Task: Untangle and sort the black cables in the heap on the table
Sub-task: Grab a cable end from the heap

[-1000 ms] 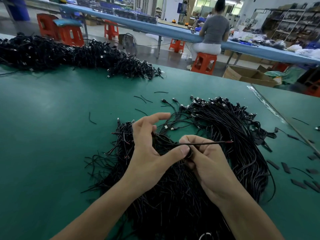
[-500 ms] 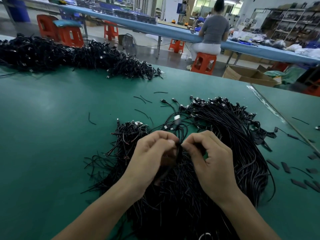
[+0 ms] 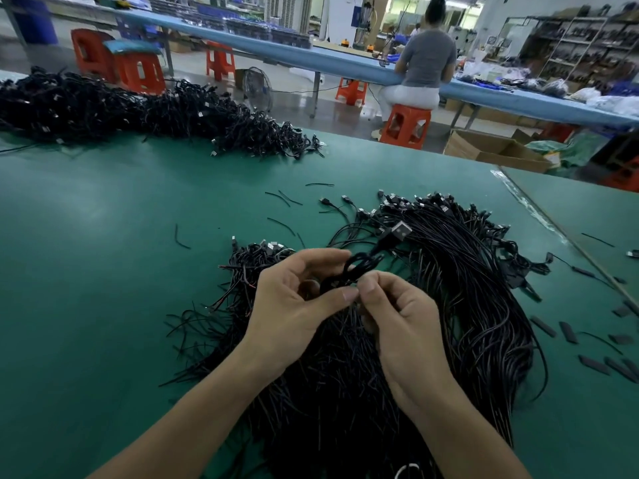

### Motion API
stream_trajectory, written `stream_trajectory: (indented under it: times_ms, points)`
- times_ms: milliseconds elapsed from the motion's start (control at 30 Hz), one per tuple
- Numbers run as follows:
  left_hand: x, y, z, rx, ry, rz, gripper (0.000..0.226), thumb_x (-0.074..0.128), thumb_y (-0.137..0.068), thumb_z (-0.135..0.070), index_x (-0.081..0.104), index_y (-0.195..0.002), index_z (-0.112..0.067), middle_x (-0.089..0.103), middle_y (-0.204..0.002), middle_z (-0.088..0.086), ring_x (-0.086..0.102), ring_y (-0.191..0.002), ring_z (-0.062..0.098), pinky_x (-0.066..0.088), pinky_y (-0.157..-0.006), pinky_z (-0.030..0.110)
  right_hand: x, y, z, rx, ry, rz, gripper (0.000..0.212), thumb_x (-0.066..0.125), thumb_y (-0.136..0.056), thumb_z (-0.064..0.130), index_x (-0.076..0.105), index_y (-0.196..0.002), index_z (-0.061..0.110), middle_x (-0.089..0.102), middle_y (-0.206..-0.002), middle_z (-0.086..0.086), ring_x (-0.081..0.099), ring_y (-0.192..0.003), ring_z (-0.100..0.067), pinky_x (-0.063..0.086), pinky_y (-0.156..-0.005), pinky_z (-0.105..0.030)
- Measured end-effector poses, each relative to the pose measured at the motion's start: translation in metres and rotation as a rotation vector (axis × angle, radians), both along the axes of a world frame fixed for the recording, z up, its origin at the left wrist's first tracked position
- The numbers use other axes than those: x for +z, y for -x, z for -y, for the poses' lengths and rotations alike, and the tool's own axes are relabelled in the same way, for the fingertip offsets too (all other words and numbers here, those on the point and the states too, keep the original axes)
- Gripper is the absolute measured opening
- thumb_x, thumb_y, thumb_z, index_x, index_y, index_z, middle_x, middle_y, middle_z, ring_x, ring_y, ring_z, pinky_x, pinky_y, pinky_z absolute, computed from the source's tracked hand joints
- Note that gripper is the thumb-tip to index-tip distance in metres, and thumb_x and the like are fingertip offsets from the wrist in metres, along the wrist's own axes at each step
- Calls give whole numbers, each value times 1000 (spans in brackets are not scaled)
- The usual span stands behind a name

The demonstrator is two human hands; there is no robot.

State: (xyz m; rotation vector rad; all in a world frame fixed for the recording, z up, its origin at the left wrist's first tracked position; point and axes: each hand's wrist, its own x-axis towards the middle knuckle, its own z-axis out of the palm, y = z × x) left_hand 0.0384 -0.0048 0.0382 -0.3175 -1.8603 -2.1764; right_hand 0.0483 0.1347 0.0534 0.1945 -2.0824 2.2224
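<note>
**One cable held in a loop over the heap**

The left hand [image 3: 294, 305] has its thumb and curled fingers closed around a small loop of thin black cable [image 3: 356, 271]. The right hand [image 3: 401, 326] pinches the same cable between thumb and forefinger, just beside the left thumb tip. From the loop the cable runs up and away to a black USB plug with a silver metal end [image 3: 401, 231], raised above the pile. Both hands hover over the big heap of black cables [image 3: 477, 305]. It lies on the green-matted counter [image 3: 103, 271] and spreads under the wrists and out to the right. Its plug ends are gathered along the far edge and bare wire tails fan out to the left.

The step in hand looks like freeing or coiling a single cable picked from the heap. The next move probably calls for working the loop open without dragging neighbouring strands along, then laying the cable with its like.

Short black wire offcuts [image 3: 283, 198] lie scattered beyond the heap, and flat black sleeve pieces [image 3: 567, 331] lie to its right. A second, long pile of black cables [image 3: 103, 105] sits along the counter's far left edge. Beyond it a person in a grey top [image 3: 428, 60] sits on an orange plastic stool [image 3: 408, 126] at a long blue counter [image 3: 276, 51]
</note>
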Motion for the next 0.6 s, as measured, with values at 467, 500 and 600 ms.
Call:
stream_trajectory:
  times_ms: [467,500,600]
  points:
    - [-2,-4,3,143,158,182,22,66,-94,-21,57,-76,-30,62,-55,3,52,-39,15,40,-39,25,0,-1,-4,187,-91,-22,16,66,-84,31,68,-74,19,57,-63,11,48,-58,-1,42,-57,-13]
    - [-1,-5,3,94,145,235,20,61,-98,-23,58,-79,-29,64,-56,6,57,-39,19,42,-38,25,-1,0,-3,182,-107,-51,17,66,-84,29,67,-76,14,60,-64,10,52,-60,-1,45,-59,-13]
    - [0,-6,0,-12,-38,346,18,53,-103,-24,60,-88,-18,69,-65,9,68,-52,26,52,-44,28,-3,1,-2,166,-176,-94,14,66,-90,17,67,-77,11,63,-66,9,56,-63,-1,47,-61,-14]
